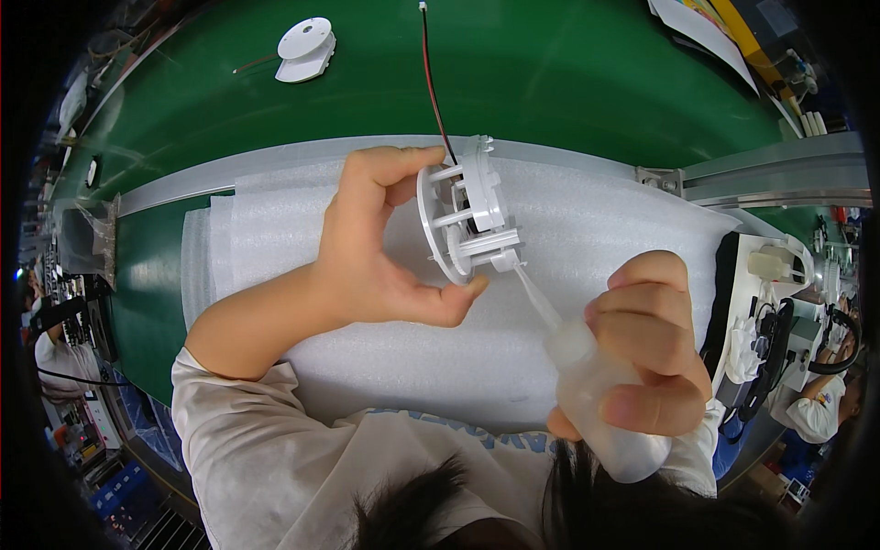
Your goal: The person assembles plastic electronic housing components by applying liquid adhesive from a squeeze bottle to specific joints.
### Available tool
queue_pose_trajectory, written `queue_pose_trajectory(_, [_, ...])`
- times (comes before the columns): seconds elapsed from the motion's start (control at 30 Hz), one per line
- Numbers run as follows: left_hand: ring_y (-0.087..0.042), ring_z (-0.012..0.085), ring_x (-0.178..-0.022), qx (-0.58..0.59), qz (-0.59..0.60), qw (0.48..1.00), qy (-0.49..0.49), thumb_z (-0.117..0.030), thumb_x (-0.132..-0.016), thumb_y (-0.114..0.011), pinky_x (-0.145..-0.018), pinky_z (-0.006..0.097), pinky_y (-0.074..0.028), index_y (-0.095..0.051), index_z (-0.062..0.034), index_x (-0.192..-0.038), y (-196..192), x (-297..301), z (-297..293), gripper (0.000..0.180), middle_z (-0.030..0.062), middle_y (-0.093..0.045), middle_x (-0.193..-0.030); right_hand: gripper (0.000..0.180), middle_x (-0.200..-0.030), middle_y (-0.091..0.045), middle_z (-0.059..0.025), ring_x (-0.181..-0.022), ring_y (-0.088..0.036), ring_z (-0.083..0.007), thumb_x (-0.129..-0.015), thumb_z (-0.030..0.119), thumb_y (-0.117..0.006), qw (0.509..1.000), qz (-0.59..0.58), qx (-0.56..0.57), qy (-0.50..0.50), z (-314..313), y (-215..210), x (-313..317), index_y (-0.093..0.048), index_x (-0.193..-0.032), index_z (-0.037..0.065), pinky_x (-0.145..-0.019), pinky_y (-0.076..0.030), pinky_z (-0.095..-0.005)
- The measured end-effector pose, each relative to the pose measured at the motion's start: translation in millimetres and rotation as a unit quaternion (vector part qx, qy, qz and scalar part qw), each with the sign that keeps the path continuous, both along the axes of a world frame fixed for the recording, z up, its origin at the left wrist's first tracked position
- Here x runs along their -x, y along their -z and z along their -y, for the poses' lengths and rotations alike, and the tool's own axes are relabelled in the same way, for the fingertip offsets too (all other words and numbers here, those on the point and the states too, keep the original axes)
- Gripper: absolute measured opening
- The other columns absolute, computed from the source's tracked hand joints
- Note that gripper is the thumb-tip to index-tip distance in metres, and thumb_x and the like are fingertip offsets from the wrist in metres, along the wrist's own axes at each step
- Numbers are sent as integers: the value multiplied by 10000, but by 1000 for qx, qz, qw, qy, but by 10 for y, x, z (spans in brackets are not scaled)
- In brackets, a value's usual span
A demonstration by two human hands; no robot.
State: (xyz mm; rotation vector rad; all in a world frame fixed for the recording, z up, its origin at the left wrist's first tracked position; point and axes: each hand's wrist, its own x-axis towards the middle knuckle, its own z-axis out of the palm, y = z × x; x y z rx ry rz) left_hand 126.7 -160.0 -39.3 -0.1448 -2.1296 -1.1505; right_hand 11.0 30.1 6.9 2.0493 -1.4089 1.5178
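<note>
My left hand (pixel 365 252) pinches a white plastic assembly (pixel 482 200) — right of it, my right hand (pixel 653 339) clasps a squeeze bottle (pixel 591 390).

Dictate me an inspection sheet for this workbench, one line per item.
Surface: green table, with white foam sheets in front of the person.
Job's things: white plastic part, held up; squeeze bottle, tip at the part's lower edge, contact unclear.
Clutter: second white part farther back; papers at upper right.
Hands: left hand grips the part; right hand grips the bottle.
Cables: red-and-black wire running from the held part.
Surroundings: metal rail; another person at far right.
</note>
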Motion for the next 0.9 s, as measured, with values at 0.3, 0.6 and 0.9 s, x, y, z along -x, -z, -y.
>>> queue_pose_trajectory(0.3, [-545,188,-951,-65,43,995,62,-158,-535,-772,-837,309,-422,-328,22,-1129,-38,20,-13,764,125,-485,-1019,339,-676,-482,-10,-536,-445,-146,-699,308,-687,997,-9,51,59,63,51,-12,-487,-939,175,-554,-368,-300])
queue_pose_trajectory(0.6, [-552,178,-946,-226,113,959,128,-112,-618,-733,-814,318,-429,-319,-5,-1098,-88,14,-57,643,110,-494,-1022,466,-771,-496,-95,-590,-481,-209,-707,301,-679,999,-26,-18,37,-20,32,0,-429,-1069,150,-599,-357,-371])
queue_pose_trajectory(0.9, [-558,160,-905,-444,177,856,196,-100,-708,-689,-760,314,-452,-337,-47,-1062,-161,23,-84,503,117,-530,-1022,315,-688,-511,-25,-550,-440,-144,-608,213,-667,996,3,51,78,63,72,-39,-527,-889,187,-581,-352,-311])
